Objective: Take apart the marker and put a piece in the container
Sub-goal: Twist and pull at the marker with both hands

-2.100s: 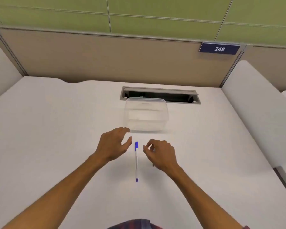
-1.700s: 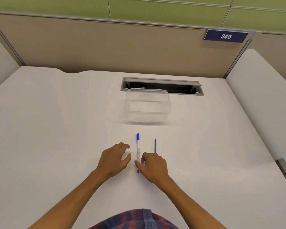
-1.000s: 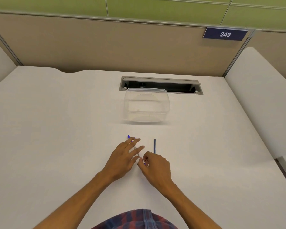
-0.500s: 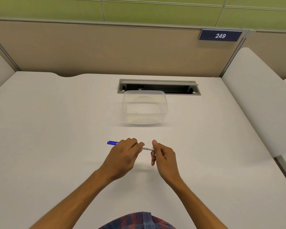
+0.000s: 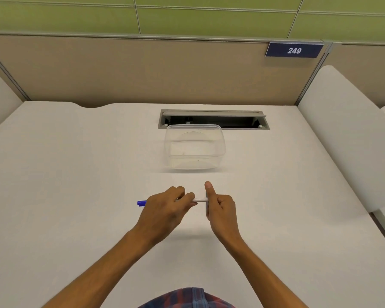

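Observation:
A thin white marker with a blue cap lies level between my two hands, just above the white desk. My left hand grips the barrel near the capped end, the cap sticking out to its left. My right hand grips the other end, thumb raised. That end of the marker is hidden inside my right fist. A clear plastic container stands open and empty on the desk beyond my hands. The thin blue rod seen earlier on the desk is hidden now.
A grey cable slot is set in the desk right behind the container. A beige partition with a "249" label closes the far side. White side panels rise at the right and left edges.
Both hands picked the marker off the desk and turned it from pointing away to lying crosswise. Since half a second ago my right thumb has lifted and the hands sit slightly farther apart.

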